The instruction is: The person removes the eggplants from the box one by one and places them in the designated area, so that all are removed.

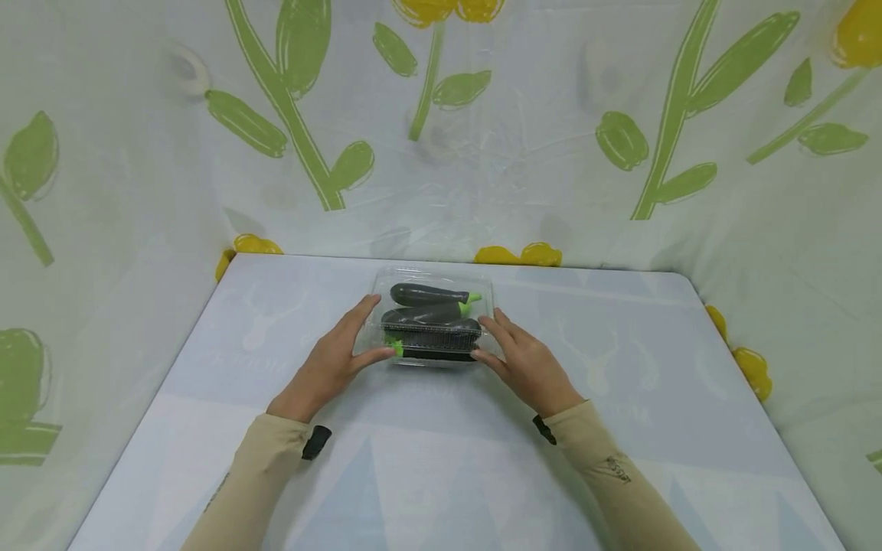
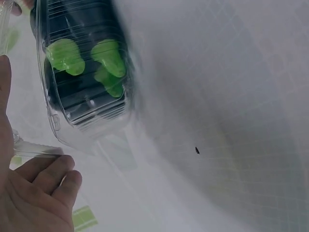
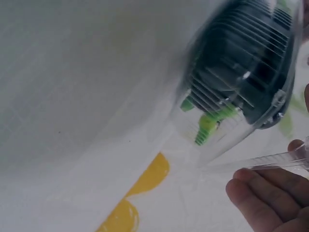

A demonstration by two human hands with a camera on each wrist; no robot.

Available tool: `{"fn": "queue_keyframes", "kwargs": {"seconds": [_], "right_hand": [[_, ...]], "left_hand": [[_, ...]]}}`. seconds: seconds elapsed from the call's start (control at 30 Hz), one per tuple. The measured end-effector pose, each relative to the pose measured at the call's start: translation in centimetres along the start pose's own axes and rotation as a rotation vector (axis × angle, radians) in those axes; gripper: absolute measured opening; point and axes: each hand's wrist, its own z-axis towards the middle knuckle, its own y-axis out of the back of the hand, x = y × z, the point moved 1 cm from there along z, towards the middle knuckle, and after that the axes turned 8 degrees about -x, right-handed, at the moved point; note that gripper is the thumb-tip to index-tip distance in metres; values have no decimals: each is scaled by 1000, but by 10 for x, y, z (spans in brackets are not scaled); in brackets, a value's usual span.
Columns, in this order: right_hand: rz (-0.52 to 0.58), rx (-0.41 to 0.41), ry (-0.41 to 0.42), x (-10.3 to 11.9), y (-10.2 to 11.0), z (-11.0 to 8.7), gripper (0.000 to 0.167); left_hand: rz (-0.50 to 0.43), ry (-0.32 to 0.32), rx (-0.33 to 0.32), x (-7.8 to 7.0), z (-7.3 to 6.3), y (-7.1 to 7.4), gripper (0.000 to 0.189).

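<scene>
1. Clear plastic box (image 2: 99, 114) on the tabletop (image 1: 427, 474), toward the far edge and roughly midway across. Ribbed walls.
2. Inside: several dark eggplants (image 1: 429, 294), lying crosswise. In the head view, two green stem ends point right and another shows at the near left corner. Exact count hard to make out through the plastic.
3. Lid (image 3: 270, 162) also clear, above the box; both wrist views show a gap between its edge and the box rim.
4. Left hand (image 1: 327, 367) grips the left side of the lid: thumb at the near corner, fingers along the side, thumb and forefinger set wide.
5. Right hand (image 1: 530, 363) grips the right side in much the same way, thumb low and near, fingertips against the plastic in the right wrist view.
6. Both sleeves tan, left sleeve (image 1: 251, 474) and right sleeve (image 1: 613, 467), with dark marks on them. A black band (image 1: 317, 442) shows by the left wrist, another at the right.
7. Tabletop pale, printed with faint bluish triangles and antlered heads. Behind and at the sides, white cloth (image 1: 524, 153) with green leaves and yellow flowers.
</scene>
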Motion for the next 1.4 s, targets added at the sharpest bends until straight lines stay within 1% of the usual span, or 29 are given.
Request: {"fn": "queue_keyframes", "kwargs": {"seconds": [0.1, 0.23, 0.33, 0.43, 0.5, 0.63, 0.8, 0.9, 1.03, 1.13, 1.2, 1.27, 1.4], "right_hand": [[79, 6, -95, 0, 3, 2, 73], [165, 40, -252, -1, 8, 6, 78], [230, 55, -357, -3, 10, 10, 76], [297, 38, -424, -8, 11, 16, 69], [343, 14, -453, -12, 10, 20, 64], [404, -20, -485, -18, 10, 27, 58], [406, -37, -470, -26, 7, 35, 56], [430, -50, -476, -31, 5, 42, 57], [504, -40, -528, -36, 1, 49, 60], [557, -28, -575, -42, -2, 55, 65], [576, -25, -594, -46, -4, 59, 67], [595, -19, -620, -42, 3, 69, 67], [611, -4, -663, -52, 3, 81, 64]], "left_hand": [[5, 36, -4, -1, 3, 1, 98], [4, 94, -8, -3, 9, 5, 103], [8, 108, -5, -2, 13, 8, 97], [-1, 94, -9, -1, 17, 12, 88], [-16, 88, -19, 1, 20, 13, 82], [-52, 104, -28, 5, 28, 17, 78], [-89, 156, -20, 8, 43, 20, 78], [-120, 191, -2, 11, 52, 21, 76], [-140, 233, 28, 15, 63, 22, 76], [-155, 241, 36, 17, 73, 25, 77], [-164, 243, 36, 18, 81, 26, 77], [-175, 250, 33, 19, 88, 27, 76], [-184, 290, 45, 19, 99, 28, 76]]}}
